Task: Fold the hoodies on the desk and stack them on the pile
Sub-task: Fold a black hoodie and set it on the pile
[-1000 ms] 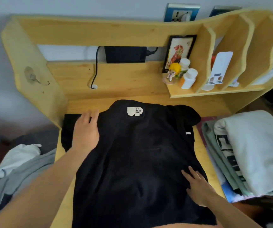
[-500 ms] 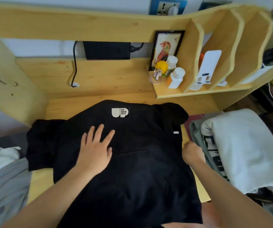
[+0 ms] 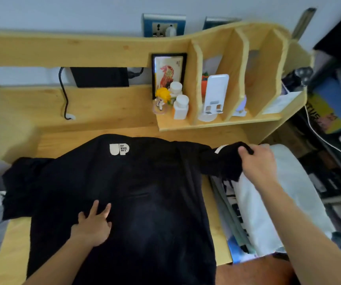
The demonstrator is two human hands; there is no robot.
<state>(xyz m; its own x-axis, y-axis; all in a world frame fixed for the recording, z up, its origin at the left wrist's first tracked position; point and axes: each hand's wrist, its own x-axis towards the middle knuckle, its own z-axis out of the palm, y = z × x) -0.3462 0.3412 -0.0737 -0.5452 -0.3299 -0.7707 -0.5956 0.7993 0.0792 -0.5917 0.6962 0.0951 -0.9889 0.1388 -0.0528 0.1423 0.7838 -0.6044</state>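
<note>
Pressing flat with spread fingers, left hand (image 3: 92, 227) on black hoodie (image 3: 136, 198) across table (image 3: 15, 239), right hand (image 3: 257, 163) gripping its sleeve (image 3: 225, 161) above folded pile (image 3: 272, 206).

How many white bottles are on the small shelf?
2: a rear white plastic bottle by the framed picture, and a front white plastic bottle. Others may be hidden.

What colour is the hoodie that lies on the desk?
Black, with a small white logo near its far edge; the head view shows the hoodie.
</note>
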